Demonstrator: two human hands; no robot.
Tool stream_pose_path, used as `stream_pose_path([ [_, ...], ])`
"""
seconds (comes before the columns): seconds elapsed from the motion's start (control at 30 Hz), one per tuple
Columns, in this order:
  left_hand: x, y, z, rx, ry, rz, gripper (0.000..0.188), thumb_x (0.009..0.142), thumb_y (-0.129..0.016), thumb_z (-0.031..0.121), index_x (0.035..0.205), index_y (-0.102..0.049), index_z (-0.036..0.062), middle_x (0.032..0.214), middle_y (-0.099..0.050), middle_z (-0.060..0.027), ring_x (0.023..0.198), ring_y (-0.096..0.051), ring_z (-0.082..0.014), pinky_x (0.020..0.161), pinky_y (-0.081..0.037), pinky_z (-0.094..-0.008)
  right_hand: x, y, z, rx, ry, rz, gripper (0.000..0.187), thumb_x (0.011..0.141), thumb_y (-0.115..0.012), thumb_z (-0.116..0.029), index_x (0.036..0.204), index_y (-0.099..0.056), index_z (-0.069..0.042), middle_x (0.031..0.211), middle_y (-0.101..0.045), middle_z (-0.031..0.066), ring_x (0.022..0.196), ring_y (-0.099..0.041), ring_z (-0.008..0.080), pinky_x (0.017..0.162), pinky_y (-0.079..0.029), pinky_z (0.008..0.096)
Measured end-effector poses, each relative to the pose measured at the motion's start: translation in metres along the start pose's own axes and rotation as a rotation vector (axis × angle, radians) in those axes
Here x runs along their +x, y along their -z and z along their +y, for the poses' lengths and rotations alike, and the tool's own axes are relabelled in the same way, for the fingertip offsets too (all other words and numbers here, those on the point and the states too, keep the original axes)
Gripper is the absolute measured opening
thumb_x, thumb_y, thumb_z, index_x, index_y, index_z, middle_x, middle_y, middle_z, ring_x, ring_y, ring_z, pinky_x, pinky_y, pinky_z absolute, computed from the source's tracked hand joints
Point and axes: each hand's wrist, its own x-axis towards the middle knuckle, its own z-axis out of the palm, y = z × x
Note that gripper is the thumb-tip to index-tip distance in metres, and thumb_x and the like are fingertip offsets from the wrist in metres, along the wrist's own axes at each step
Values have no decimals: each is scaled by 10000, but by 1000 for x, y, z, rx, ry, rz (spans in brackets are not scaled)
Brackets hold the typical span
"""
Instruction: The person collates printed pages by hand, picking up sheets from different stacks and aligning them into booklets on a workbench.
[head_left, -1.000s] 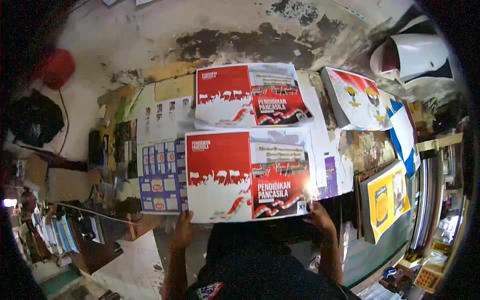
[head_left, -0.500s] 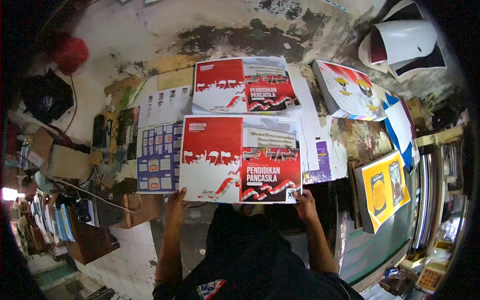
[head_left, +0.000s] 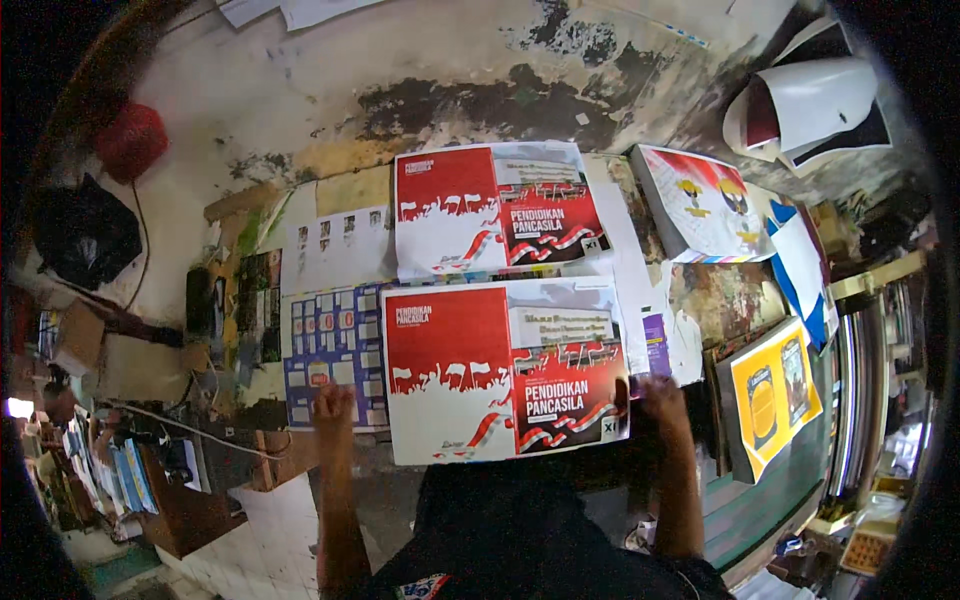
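On the desk (head_left: 708, 290), near edge, the nearer sheet (head_left: 447, 415) is being freed: left hand (head_left: 333, 404) released, grip of right hand (head_left: 661, 398) unclear.

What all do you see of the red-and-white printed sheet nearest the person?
The red-and-white printed sheet looks like paper, wide, printed side up. Its left half is red above white, with flag-waving figures; the right half shows a building, white lettering on red and a ribbon. It is nearer the viewer than a similar sheet. The left hand is off its left edge; the right hand is by its right edge, contact unclear.
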Motion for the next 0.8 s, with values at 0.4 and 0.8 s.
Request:
stream_pose_path([
  [0.4, 222, -140, 186, -62, 294, -512, 736, 816, -604, 744, 875, -618, 10, 760, -547, -60, 698, -526, -187, 657, -448, -341, 253, -40, -108, 499, 53, -66, 1015, 698, -867, -71, 1499, -246, -121, 1519, -293, 200, 1352, -383, 406, 1003, -491, 491],
  [0.8, 240, -163, 183, 50, 319, -347, 789, 790, -657, 701, 1117, -626, -16, 1025, -565, -155, 947, -543, -289, 757, -435, -456, 234, -92, -205, 1254, -323, -81, 1053, 788, -708, -345, 1522, -20, -35, 1526, -86, 338, 1366, -238, 568, 1095, -326, 637],
])
